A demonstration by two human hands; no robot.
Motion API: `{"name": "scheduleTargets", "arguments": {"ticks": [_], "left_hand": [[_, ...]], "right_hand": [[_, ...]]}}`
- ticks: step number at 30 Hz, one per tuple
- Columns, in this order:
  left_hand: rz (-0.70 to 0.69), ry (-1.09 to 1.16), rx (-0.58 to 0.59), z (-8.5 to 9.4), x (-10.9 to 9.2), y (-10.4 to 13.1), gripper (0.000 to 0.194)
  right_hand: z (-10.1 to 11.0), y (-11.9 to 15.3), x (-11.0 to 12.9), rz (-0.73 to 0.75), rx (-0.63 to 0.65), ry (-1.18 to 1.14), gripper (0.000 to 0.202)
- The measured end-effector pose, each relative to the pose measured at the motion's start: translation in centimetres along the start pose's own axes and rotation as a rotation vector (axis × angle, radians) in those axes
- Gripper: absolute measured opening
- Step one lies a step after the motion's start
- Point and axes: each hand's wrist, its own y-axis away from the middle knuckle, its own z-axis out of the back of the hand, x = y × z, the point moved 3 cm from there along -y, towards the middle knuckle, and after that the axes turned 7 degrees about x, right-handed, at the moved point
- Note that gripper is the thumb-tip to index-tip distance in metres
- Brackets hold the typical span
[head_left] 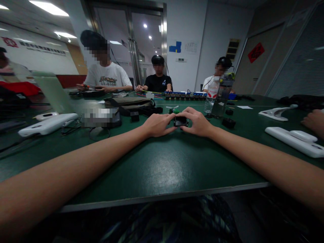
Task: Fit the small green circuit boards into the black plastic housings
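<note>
Both arms reach forward over the green table (pixel 162 168). Between my hands is a small black box-like housing (pixel 180 122), its hollow side facing me. My left hand (pixel 159 125) pinches its left edge with thumb and fingers. From the other side, my right hand (pixel 198 122) curls its thumb and index finger round the right edge. Just behind the housing, a small green part (pixel 173 110) shows; whether it is joined to the housing I cannot tell. Left of my hands sits a small black block (pixel 134 116).
Two bottles, one clear (pixel 210 99) and one dark (pixel 222 98), stand beyond my right hand near black blocks (pixel 228 123). White devices lie left (pixel 48 125) and right (pixel 293 141). A bag (pixel 131 103) lies behind. Several people sit around; one person's hand (pixel 314 122) rests at right.
</note>
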Motion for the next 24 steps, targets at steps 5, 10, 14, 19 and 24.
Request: {"name": "scheduleTargets", "arguments": {"ticks": [5, 10, 14, 19, 24], "left_hand": [[-0.017, 0.000, -0.024, -0.03, 0.05, 0.01, 0.049], [0.000, 0.003, -0.052, 0.10, 0.13, 0.13, 0.048], [0.026, 0.020, -0.056, 0.18, 0.10, 0.17, 0.048], [0.031, 0.016, -0.055, 0.25, 0.05, 0.16, 0.048], [0.012, 0.021, -0.065, 0.24, 0.02, 0.18, 0.050]], "right_hand": [[-0.05, -0.01, -0.08, -0.007, -0.001, -0.004, 0.038], [-0.17, 0.08, -0.52, -0.037, -0.020, 0.018, 0.037], [-0.07, 0.18, -0.90, -0.070, -0.022, 0.027, 0.034], [0.02, 0.19, -0.70, -0.052, -0.023, 0.025, 0.031], [-0.10, 0.06, -0.31, -0.027, -0.015, 0.012, 0.031]]}}
